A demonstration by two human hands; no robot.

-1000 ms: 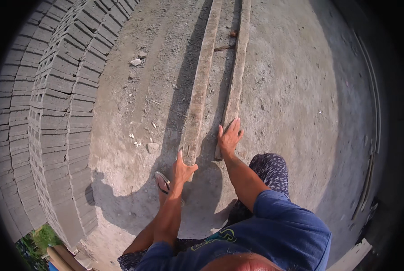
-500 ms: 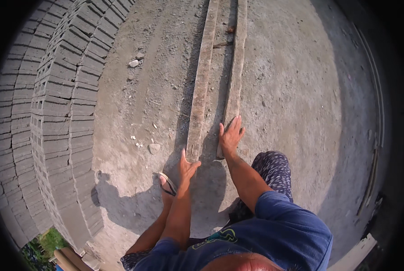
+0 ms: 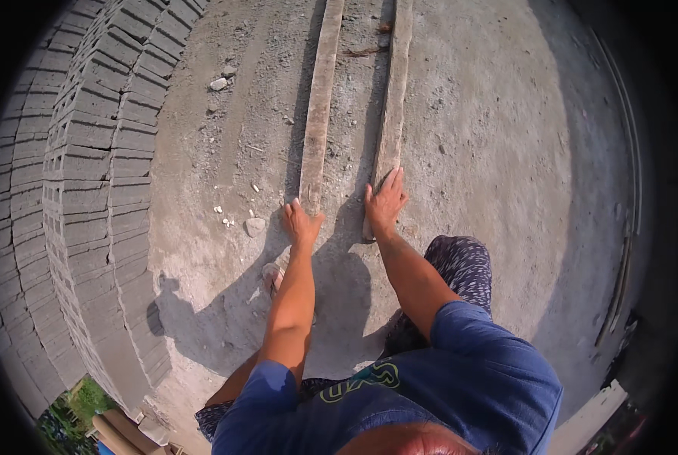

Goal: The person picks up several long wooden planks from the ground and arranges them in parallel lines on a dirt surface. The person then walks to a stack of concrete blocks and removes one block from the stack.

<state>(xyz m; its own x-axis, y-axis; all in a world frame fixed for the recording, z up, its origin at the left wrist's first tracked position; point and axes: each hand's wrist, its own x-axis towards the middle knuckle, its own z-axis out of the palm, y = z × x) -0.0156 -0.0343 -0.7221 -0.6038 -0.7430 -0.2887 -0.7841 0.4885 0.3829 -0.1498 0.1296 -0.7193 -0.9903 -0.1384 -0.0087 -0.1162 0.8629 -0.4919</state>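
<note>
Two long weathered wooden planks run away from me over the gravelly ground, side by side with a gap between. At the near end of the left plank (image 3: 318, 121), my left hand (image 3: 302, 225) is closed around the wood, thumb on its right side and fingers on its left. My right hand (image 3: 386, 205) rests flat on the right plank (image 3: 393, 106) close to its near end, fingers stretched out and not wrapped around it. The near tip of the left plank is hidden by my left hand.
Tall stacks of grey hollow concrete blocks (image 3: 81, 220) line the left side. A pale stone (image 3: 254, 227) lies left of my left hand, another stone (image 3: 218, 84) farther off. A brown twig (image 3: 363, 52) lies between the planks. Thin poles (image 3: 619, 288) lie along the right edge.
The left plank has shifted left and slightly away with my left hand on it, widening the gap between the planks. My right hand stays on the right plank. The view has shifted a little.
</note>
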